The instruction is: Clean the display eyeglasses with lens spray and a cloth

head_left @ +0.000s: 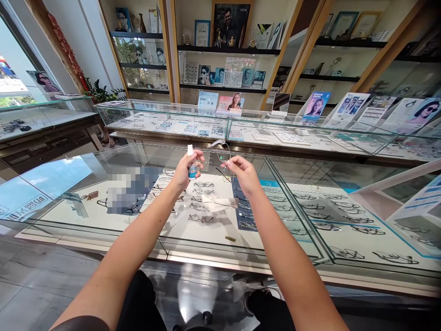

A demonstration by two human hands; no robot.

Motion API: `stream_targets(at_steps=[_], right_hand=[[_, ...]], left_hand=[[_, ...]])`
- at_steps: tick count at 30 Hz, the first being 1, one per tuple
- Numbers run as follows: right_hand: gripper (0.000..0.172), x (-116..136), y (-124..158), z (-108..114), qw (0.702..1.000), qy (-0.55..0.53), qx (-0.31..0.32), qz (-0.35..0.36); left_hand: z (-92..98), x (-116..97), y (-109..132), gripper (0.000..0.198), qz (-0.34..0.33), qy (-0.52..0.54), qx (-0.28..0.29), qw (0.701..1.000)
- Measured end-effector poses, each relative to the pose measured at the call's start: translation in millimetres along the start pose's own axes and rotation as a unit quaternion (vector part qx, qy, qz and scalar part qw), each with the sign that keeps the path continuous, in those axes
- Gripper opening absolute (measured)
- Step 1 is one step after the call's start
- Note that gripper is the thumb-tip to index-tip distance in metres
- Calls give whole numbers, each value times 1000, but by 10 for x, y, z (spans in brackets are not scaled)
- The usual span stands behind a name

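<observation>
My left hand [184, 171] is wrapped round a small clear spray bottle [192, 172] with a white top and a blue label, held upright. To its right, my right hand [241, 172] pinches a pair of thin-rimmed eyeglasses [223, 154] by the frame, with the lenses turned on edge. Both hands are above the glass top of a display case [131, 230]. A crumpled pale cloth [218, 203] lies below and between them. Under the glass, rows of spectacle frames [203, 185] rest on a white base.
A dark blue display board [245, 216] with more frames lies inside the case, right of the cloth. A white stand [396, 188] is on the right. Behind runs a second glass showcase [165, 112] with several leaflets on top. Wooden-framed shelves [227, 49] line the wall.
</observation>
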State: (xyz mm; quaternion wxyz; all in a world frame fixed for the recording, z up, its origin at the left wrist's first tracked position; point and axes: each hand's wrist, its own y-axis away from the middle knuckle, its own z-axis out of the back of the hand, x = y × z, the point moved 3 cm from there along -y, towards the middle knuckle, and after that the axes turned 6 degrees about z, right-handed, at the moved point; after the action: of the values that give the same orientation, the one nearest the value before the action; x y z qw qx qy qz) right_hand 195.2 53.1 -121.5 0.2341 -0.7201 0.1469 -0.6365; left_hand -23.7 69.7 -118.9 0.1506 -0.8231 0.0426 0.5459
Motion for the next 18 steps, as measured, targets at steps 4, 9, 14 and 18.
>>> stream_targets(at_steps=[4,9,14,18], right_hand=[[35,-38,-14,37,993,-98,-40,-45],[36,-63,-9,29,981,-171,-41,-83],[35,-58,-6,2,983,-161,-32,-80],[35,-43,32,-101,996,-71,1,-54]], left_hand=[[-43,37,31,48,45,-17,61,997],[-115,-32,87,56,21,5,77,997],[-136,-75,91,84,44,-54,69,995],[-99,-9,59,85,35,-98,60,993]])
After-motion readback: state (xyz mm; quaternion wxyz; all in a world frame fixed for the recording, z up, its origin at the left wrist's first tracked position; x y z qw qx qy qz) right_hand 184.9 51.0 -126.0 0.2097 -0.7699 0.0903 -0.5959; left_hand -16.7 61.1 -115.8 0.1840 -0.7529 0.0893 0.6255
